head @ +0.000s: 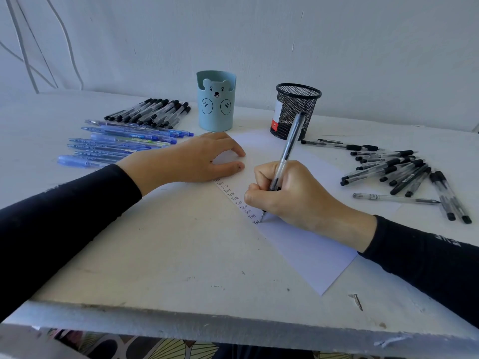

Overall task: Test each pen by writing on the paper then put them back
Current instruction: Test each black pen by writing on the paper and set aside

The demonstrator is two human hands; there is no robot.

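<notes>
1. My right hand (298, 195) grips a clear-barrelled black pen (289, 149), fingers curled round its lower end. The tip touches the paper (311, 252) at the bottom of a slanting column of handwritten "Test" words (234, 198).
2. My left hand (197, 159) rests relaxed on the upper part of the sheet, fingers spread, grasping nothing.
3. Both arms wear dark sleeves (64, 203).
4. The paper lies askew on the worktop (168, 255), one corner pointing toward me.
5. To my right is a loose heap of black pens (399, 172), some crossing each other, one lying apart just in front.
6. To my left a row of blue pens (121, 141) lies side by side, with a bunch of black-capped pens (153, 112) behind them.
7. Beyond the paper stand a pale blue bear-faced holder (215, 102) and, near it on the right, a black mesh cup (296, 110).
8. The worktop is white, scuffed and speckled, its near edge chipped; a small bent piece of metal (357, 300) lies near that edge.
9. A plain pale wall (259, 35) rises behind, and patterned flooring (168, 348) shows below the edge.
</notes>
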